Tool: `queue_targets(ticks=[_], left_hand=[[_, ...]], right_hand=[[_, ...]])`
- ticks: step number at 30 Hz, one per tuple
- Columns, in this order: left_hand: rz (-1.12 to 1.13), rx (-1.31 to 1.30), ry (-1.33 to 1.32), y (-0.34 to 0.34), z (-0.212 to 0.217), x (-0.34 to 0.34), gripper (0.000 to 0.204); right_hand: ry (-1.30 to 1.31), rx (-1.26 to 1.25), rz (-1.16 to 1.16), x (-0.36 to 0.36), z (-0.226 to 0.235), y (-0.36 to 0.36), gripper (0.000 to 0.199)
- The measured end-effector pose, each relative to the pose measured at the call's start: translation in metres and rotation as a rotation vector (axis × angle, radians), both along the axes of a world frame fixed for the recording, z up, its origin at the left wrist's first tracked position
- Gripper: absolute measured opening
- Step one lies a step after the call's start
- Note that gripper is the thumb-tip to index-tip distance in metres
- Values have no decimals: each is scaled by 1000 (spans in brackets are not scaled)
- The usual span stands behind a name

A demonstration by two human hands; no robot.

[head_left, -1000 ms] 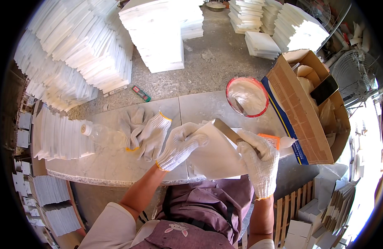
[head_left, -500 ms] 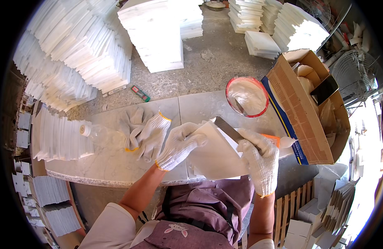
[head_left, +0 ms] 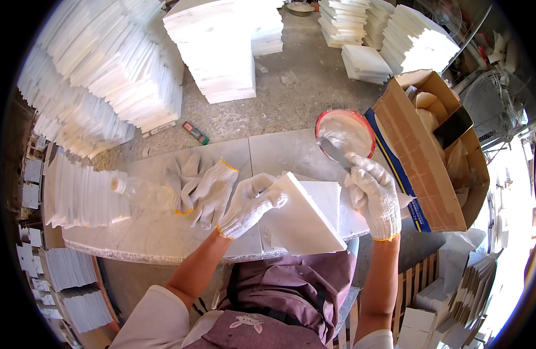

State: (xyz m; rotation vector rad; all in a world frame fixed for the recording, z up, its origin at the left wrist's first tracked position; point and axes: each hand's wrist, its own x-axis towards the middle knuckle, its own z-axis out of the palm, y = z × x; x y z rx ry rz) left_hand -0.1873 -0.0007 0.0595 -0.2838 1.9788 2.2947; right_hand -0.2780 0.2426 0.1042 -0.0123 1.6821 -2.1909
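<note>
My left hand (head_left: 250, 205), in a white knit glove, grips the left edge of a white stone tile (head_left: 303, 218), which is tilted up off the table. Beneath it lie more white tiles (head_left: 325, 198). My gloved right hand (head_left: 375, 195) is closed round a putty knife (head_left: 333, 152); the handle is hidden in the fingers. The knife's grey blade reaches over the near rim of a red-rimmed bowl (head_left: 371, 129) of white paste. Behind my right hand, the white tip of a bottle (head_left: 405, 200) shows.
Spare gloves (head_left: 213, 189) and a clear plastic bottle (head_left: 143, 195) lie on the left of the table (head_left: 274, 154). A cardboard box (head_left: 419, 157) stands at the right. Tall tile stacks (head_left: 213, 52) rise beyond; a green-and-red small box (head_left: 196, 133) sits at the far edge.
My right hand has moved right and away from the tile, carrying the putty knife from the tile's edge to the bowl. My left hand still holds the tile, now showing its edge more.
</note>
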Motion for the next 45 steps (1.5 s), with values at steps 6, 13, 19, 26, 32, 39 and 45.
queue_targets(ticks=[6, 13, 19, 26, 32, 39, 45], left_hand=[[-2, -44, 45, 0, -2, -1, 22], [-27, -107, 86, -5, -7, -1, 22], [-29, 4, 64, -7, -6, 0, 22], [-42, 113, 32, -10, -12, 0, 23], [-57, 91, 32, -14, -23, -2, 25], [-78, 58, 72, -21, -47, -8, 31], [-30, 168, 99, -18, -49, -3, 33]], right_hand=[[-157, -38, 335, 2, -2, -19, 33], [-105, 71, 365, 3, 5, -37, 34], [-43, 19, 142, -2, -11, -30, 31], [95, 184, -191, -29, -43, 11, 31], [220, 516, -280, -43, -67, 12, 26], [616, 1230, -292, -61, -103, 14, 24], [754, 1195, -540, -13, -70, 12, 36]])
